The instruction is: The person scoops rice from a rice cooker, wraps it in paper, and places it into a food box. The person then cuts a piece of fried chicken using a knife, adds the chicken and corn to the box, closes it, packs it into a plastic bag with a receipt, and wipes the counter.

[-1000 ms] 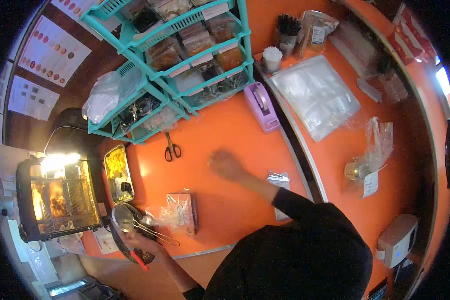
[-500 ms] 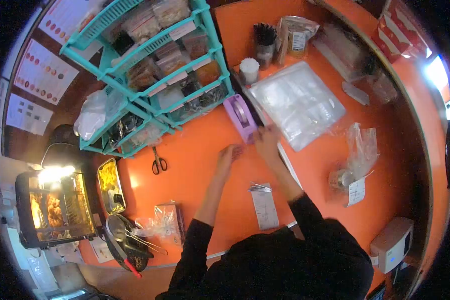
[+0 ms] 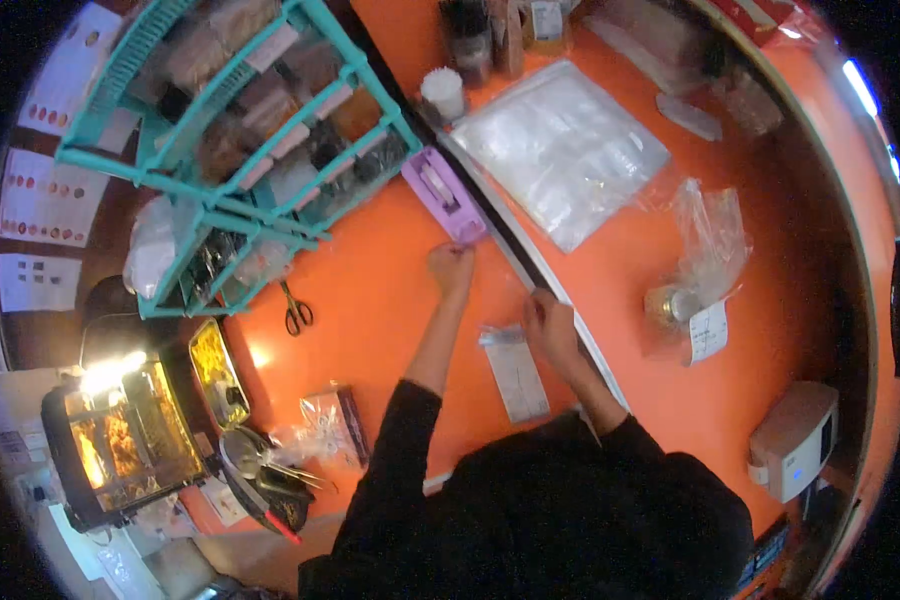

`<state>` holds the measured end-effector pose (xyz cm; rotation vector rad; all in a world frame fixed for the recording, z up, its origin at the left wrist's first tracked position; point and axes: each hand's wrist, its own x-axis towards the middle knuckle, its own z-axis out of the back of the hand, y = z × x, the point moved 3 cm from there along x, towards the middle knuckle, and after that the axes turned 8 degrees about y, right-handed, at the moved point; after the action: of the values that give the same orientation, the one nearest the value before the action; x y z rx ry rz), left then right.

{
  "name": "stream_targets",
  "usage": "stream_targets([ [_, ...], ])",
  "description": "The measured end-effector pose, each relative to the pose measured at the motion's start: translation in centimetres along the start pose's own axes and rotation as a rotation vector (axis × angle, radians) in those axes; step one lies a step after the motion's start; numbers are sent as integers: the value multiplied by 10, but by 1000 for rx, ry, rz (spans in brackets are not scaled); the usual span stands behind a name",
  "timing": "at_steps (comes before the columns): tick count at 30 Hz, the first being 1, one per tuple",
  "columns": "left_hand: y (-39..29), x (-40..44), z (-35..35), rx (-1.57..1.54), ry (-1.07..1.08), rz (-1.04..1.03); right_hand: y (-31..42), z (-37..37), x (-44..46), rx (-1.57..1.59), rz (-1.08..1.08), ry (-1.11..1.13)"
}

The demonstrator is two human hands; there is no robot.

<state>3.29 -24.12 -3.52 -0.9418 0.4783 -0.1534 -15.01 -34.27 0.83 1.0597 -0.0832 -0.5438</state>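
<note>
A purple tape dispenser (image 3: 442, 195) sits on the orange counter beside the teal drawer rack. My left hand (image 3: 452, 268) is closed, its fingertips close to the near end of the dispenser; what they pinch, if anything, is too small to see. To the right and nearer my body is my right hand (image 3: 555, 325), also closed, with the thumb and fingers together by the white counter edge. Whatever may be in it cannot be made out. Just left of that hand lies a printed slip (image 3: 518, 375) with a small clear packet (image 3: 498, 336) at its top.
Teal drawers (image 3: 280, 130) of bagged goods stand at the back left. Clear plastic bags (image 3: 560, 150) lie stacked behind the divider, near a white cup (image 3: 442, 92). Scissors (image 3: 296, 310), a food tray (image 3: 218, 372), a red-handled knife (image 3: 282, 525) and a glass heated cabinet (image 3: 122, 440) are leftward.
My right hand has come away from the dispenser, back toward the slip. My left hand has moved up to the dispenser's near end. The camera view has shifted and turned a little.
</note>
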Motion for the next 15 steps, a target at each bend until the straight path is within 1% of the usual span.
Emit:
stream_targets([
  [3,32,-23,-4,-53,-24,28,12,14,-8,68,9,49],
  [5,42,-85,10,-569,-173,-267,8,19,-25,35,62,144],
  [6,47,-119,19,-432,-261,-246,5,22,-32,31,68,153],
  [7,55,-155,26,-293,-351,-224,1,22,-41,-102,89,214],
  [8,77,-186,23,-159,-300,-218,-2,21,-49,-236,115,274],
  [9,96,-205,18,-26,-249,-208,-10,14,-55,-238,128,285],
  [10,101,-214,16,-28,-264,-201,-23,2,-61,-416,126,248],
  [11,99,-225,11,144,-293,-334,-36,-7,-67,-594,125,204],
  [12,93,-235,8,316,-319,-467,-39,-13,-73,-600,138,208],
  [13,91,-239,8,309,-334,-467,-42,-16,-78,-604,148,181],
  [14,87,-240,9,351,-395,-475,-44,-17,-80,-610,164,153],
  [15,84,-244,12,395,-457,-474,-35,-11,-84,-542,273,138],
])
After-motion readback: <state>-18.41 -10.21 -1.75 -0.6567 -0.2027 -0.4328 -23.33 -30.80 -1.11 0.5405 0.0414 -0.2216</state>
